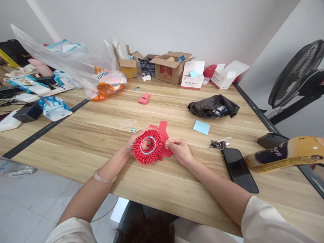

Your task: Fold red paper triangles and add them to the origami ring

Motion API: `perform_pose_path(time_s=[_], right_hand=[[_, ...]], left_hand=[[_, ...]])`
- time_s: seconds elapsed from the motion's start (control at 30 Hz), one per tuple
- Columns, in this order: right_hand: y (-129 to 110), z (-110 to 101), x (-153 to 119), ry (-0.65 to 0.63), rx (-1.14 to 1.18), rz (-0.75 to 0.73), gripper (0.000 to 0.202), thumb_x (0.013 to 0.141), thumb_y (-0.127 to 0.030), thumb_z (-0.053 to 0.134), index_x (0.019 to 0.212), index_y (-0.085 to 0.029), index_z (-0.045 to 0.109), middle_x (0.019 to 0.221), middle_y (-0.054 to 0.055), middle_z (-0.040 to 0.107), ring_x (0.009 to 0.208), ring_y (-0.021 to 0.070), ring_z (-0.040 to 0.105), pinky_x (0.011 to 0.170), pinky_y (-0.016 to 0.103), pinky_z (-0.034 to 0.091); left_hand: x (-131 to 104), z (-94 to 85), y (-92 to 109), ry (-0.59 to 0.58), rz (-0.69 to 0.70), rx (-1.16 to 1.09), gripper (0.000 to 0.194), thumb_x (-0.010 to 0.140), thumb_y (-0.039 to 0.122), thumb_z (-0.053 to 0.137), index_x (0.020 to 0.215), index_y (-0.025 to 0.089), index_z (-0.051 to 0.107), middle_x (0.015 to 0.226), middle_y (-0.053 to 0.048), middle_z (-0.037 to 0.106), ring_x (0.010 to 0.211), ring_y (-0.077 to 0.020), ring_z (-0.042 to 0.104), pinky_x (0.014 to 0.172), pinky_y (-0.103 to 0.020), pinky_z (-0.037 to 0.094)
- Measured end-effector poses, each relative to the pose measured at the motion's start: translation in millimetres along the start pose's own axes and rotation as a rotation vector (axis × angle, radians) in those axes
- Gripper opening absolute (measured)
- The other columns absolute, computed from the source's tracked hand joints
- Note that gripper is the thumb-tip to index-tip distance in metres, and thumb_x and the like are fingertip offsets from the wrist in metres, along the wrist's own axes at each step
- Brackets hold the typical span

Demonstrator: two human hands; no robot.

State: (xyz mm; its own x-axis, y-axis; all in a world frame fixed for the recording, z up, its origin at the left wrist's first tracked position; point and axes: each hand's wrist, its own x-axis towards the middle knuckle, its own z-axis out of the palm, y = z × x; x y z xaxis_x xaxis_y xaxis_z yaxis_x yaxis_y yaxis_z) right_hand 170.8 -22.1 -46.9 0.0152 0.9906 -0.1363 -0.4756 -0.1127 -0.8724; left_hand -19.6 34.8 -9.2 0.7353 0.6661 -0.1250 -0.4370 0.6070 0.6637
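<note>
A round ring of many folded red paper pieces, with a pale blue band round its open centre, is held above the table. My left hand grips it from the left, its fingers partly hidden behind and inside the ring. At the ring's right edge, the fingertips of my right hand are pinched together. Whatever is between them is too small to make out. Flat red paper sheets lie under and behind the ring. Just beyond my left hand are a tiny blue folded piece and a clear plastic scrap.
Two red paper stacks lie farther back. To the right are a blue paper pad, a black plastic bag, keys, a phone and a bottle. Cardboard boxes line the wall; a plastic bag stands left.
</note>
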Motion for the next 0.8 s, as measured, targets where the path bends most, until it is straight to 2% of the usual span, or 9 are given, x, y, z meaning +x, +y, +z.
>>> perform_pose_path(time_s=[0.17, 0.3, 0.57, 0.8], right_hand=[[1.8, -0.2, 0.3, 0.008, -0.001, 0.006, 0.010, 0.053, -0.023, 0.079, 0.060, -0.019, 0.073, 0.058, 0.001, 0.068, 0.056, 0.0114, 0.056, 0.061, 0.026, 0.045], [4.4, -1.1, 1.3, 0.008, -0.014, 0.002, 0.011, 0.054, -0.023, 0.079, 0.063, -0.020, 0.073, 0.059, 0.001, 0.068, 0.056, 0.0114, 0.056, 0.061, 0.026, 0.045], [4.4, -1.5, 2.2, 0.021, -0.073, 0.005, 0.011, 0.053, -0.022, 0.078, 0.062, -0.019, 0.073, 0.058, 0.001, 0.068, 0.054, 0.0117, 0.057, 0.059, 0.026, 0.045], [3.5, -2.9, 2.3, 0.000, -0.133, 0.026, 0.011, 0.052, -0.019, 0.077, 0.062, -0.019, 0.073, 0.063, 0.002, 0.070, 0.057, 0.0127, 0.059, 0.060, 0.026, 0.046]], left_hand=[[-1.5, 2.1, -0.4, -0.023, 0.025, 0.054, 0.042, 0.079, 0.032, 0.056, 0.117, 0.012, 0.055, 0.103, -0.014, 0.066, 0.095, -0.0287, 0.062, 0.090, -0.045, 0.043], [-2.0, 6.9, 0.0, -0.018, 0.041, 0.136, 0.040, 0.076, 0.029, 0.060, 0.112, 0.012, 0.058, 0.101, -0.013, 0.066, 0.093, -0.0271, 0.062, 0.087, -0.040, 0.045], [-3.9, 11.9, 1.6, 0.053, 0.013, 0.194, 0.035, 0.075, 0.033, 0.062, 0.102, 0.011, 0.062, 0.092, -0.012, 0.067, 0.079, -0.0222, 0.063, 0.071, -0.033, 0.051], [-3.7, 11.1, 2.2, 0.121, -0.007, 0.186, 0.035, 0.078, 0.030, 0.058, 0.107, 0.010, 0.060, 0.090, -0.011, 0.067, 0.070, -0.0193, 0.063, 0.064, -0.030, 0.051]])
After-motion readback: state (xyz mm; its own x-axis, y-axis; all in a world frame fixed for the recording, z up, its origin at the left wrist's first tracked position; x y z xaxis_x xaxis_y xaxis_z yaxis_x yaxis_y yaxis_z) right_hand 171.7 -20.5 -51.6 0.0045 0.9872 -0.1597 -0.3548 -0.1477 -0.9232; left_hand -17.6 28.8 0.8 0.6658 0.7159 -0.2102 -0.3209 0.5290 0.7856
